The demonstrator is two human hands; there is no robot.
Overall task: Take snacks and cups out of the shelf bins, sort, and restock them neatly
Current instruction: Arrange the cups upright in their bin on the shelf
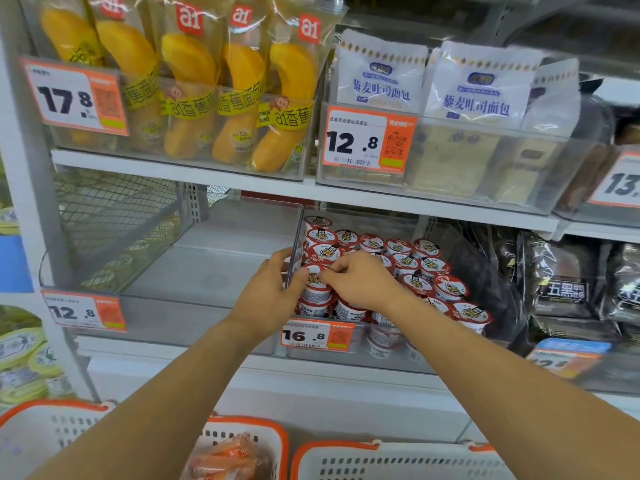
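A clear bin [377, 358] on the middle shelf holds several small red-and-white cups [420, 268] with tiger lids, stacked in layers. My left hand [268, 292] and my right hand [360, 280] meet at the bin's front left corner. Both pinch one cup [316, 284] at the top of the stack, the left thumb on its rim, the right fingers curled over its lid. The left hand's fingers lie partly behind the bin's clear side wall. To the left stands another clear bin [173, 306] with nothing in it.
Banana-bread packs [194, 81] and white toast bags [474, 88] fill the top-shelf bins. Dark packets [561, 282] sit right of the cups. White baskets with orange rims [398, 460] stand below; one [239, 452] holds orange packets. Green-lidded tubs [20, 351] lie far left.
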